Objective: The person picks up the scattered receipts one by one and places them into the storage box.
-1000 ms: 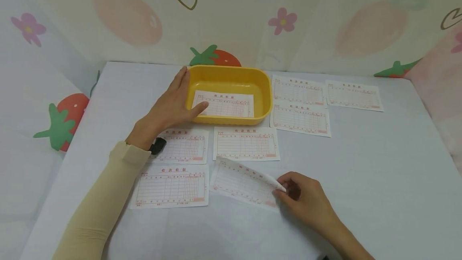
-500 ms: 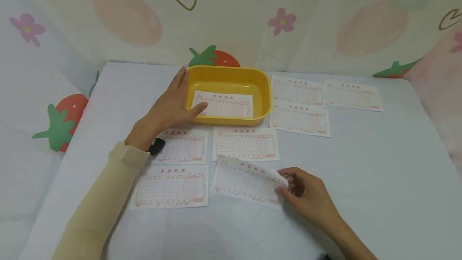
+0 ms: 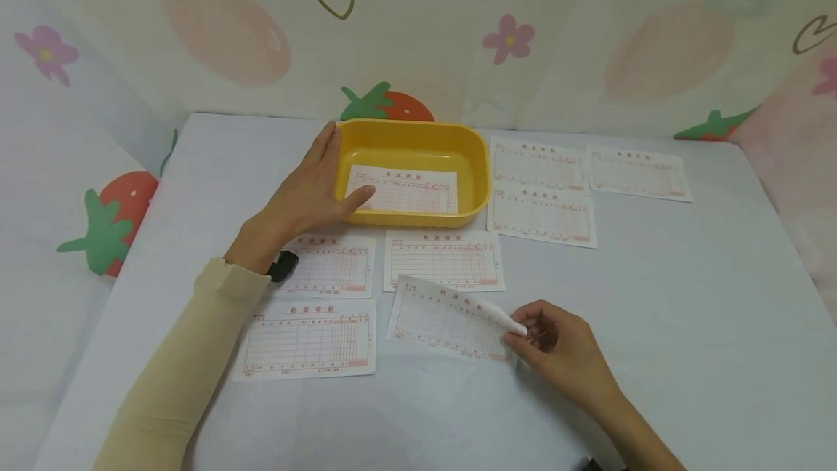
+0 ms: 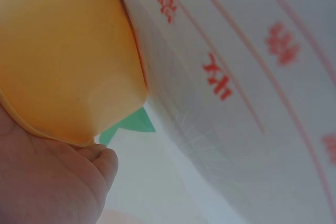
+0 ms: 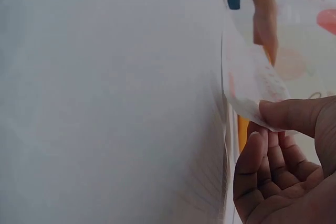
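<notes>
My right hand [image 3: 567, 355] pinches the right end of a receipt slip [image 3: 447, 322] printed in red, between thumb and fingers. That end is raised and its upper edge curls over; the left part lies low over the table. In the right wrist view the thumb [image 5: 294, 115] presses on the slip's edge. My left hand [image 3: 304, 187] rests on the left side of a yellow plastic tray [image 3: 480, 180], fingers straight along the rim and thumb reaching over the near wall. Inside the tray lies another receipt slip [image 3: 408, 191].
Slips lie left of the held one, one at the front [image 3: 307, 340] and one partly under my left wrist [image 3: 333, 267]. Another slip [image 3: 445, 260] lies before the tray. Several, including a far-right slip [image 3: 639, 173], lie right of it. A printed curtain [image 3: 556, 93] hangs behind the white table [image 3: 654, 296].
The slip in my right hand has shifted slightly up and to the right, and its near edge has come farther from the table's front. My left hand and the tray stay in place.
</notes>
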A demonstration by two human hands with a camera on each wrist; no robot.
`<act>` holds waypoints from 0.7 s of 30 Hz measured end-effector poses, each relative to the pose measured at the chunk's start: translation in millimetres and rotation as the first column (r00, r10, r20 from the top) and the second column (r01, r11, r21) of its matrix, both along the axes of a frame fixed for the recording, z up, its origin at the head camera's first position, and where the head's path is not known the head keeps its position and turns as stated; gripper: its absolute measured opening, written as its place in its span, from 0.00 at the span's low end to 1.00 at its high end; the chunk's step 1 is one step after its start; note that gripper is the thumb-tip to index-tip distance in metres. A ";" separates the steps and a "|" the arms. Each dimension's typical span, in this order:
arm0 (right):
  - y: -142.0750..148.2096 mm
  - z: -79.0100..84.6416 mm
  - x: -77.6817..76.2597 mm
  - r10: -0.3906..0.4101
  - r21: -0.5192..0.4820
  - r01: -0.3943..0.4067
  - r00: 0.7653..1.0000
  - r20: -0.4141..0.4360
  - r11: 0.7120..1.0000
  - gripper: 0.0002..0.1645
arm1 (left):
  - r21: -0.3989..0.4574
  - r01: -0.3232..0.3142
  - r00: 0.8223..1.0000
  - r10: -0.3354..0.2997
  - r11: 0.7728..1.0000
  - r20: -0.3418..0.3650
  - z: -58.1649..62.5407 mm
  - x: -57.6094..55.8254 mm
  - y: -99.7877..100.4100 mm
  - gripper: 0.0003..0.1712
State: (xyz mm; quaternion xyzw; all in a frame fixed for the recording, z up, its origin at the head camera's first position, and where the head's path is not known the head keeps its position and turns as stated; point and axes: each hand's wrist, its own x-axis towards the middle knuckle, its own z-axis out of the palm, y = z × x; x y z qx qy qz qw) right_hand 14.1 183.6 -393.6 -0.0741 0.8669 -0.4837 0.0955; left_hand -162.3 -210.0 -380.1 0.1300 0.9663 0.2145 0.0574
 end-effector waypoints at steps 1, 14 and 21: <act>0.0 0.4 -0.2 0.001 -0.001 -0.001 1.000 0.005 1.000 0.12 | 0.002 -0.001 1.000 0.001 1.000 -0.001 -0.1 -0.1 0.0 0.66; 0.1 4.2 -3.8 -0.007 -0.012 0.008 0.996 0.093 1.000 0.07 | -0.004 0.004 1.000 -0.004 1.000 0.004 0.2 -0.8 0.5 0.66; 0.7 9.4 -11.4 -0.004 -0.006 0.004 0.996 0.090 1.000 0.06 | -0.003 0.003 1.000 -0.003 1.000 0.008 -0.1 -0.2 -0.2 0.66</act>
